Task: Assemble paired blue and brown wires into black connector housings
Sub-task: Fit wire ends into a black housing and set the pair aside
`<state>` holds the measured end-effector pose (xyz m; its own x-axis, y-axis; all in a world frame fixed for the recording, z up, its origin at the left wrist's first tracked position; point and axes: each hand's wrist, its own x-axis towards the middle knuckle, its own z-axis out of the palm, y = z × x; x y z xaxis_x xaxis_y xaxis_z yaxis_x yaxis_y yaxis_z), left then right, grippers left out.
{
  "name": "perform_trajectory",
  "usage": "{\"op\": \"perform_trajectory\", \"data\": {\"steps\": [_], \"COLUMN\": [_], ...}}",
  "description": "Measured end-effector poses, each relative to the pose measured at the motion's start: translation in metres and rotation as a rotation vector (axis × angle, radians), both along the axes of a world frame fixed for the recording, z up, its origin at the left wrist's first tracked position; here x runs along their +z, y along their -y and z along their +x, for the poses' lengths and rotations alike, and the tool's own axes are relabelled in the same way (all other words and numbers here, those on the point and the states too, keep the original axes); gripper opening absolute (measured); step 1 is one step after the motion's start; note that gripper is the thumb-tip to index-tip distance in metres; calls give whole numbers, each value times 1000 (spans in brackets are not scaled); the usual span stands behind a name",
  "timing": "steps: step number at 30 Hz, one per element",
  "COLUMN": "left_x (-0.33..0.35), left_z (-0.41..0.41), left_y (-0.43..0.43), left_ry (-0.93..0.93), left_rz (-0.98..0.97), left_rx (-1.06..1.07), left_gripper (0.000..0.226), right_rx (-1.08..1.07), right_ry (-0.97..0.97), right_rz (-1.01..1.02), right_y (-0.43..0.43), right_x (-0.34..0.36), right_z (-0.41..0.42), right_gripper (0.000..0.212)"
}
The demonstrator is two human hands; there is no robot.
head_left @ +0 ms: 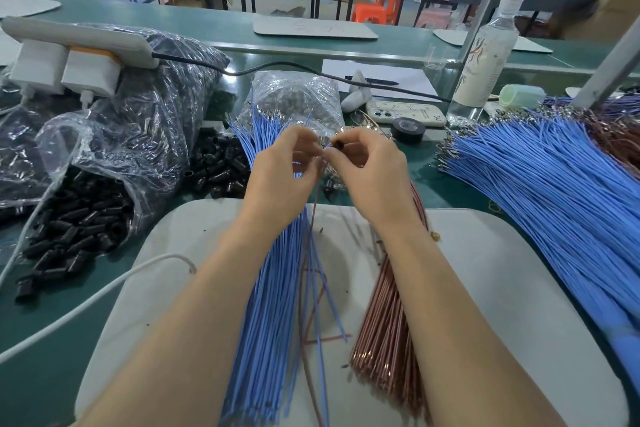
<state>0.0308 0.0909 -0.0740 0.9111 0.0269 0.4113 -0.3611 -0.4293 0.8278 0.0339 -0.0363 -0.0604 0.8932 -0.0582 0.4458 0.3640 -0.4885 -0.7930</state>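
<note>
My left hand [282, 173] and my right hand [370, 173] meet above the white mat [502, 288]. The right fingers pinch a small black connector housing [337, 145]. The left fingers pinch the ends of a blue and a brown wire [313, 218] that hang down from the hands. A bundle of blue wires [273, 305] lies under my left forearm. Beside my right forearm lies a bundle of brown wires [388, 315]. Loose black housings [218, 163] are heaped to the left of my hands.
A plastic bag of black housings [83, 204] spills open at the left. A large fan of blue wires [554, 184] covers the right side. A phone [405, 113], tape roll [408, 129], bottle [485, 55] and power strip [79, 42] stand behind.
</note>
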Motion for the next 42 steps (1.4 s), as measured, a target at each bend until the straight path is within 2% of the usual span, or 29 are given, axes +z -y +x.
{"op": "perform_trajectory", "data": {"steps": [3, 7, 13, 27, 37, 42], "left_x": [-2, -2, -1, -1, -7, -10], "left_z": [1, 1, 1, 2, 4, 5], "left_y": [-3, -2, -1, 1, 1, 0], "left_ry": [2, 26, 72, 119, 92, 50], "left_rz": [189, 230, 242, 305, 278, 253], "left_rx": [99, 83, 80, 87, 90, 111], "left_gripper": [6, 5, 5, 8, 10, 8], "right_rx": [9, 28, 39, 10, 7, -8], "right_ry": [-24, -48, -56, -54, -71, -50], "right_rz": [84, 131, 132, -32, -50, -46], "right_y": [2, 1, 0, -1, -3, -3], "right_x": [1, 2, 3, 1, 0, 1], "right_z": [1, 0, 0, 1, -2, -3], "right_gripper": [9, 10, 9, 13, 17, 12]}}
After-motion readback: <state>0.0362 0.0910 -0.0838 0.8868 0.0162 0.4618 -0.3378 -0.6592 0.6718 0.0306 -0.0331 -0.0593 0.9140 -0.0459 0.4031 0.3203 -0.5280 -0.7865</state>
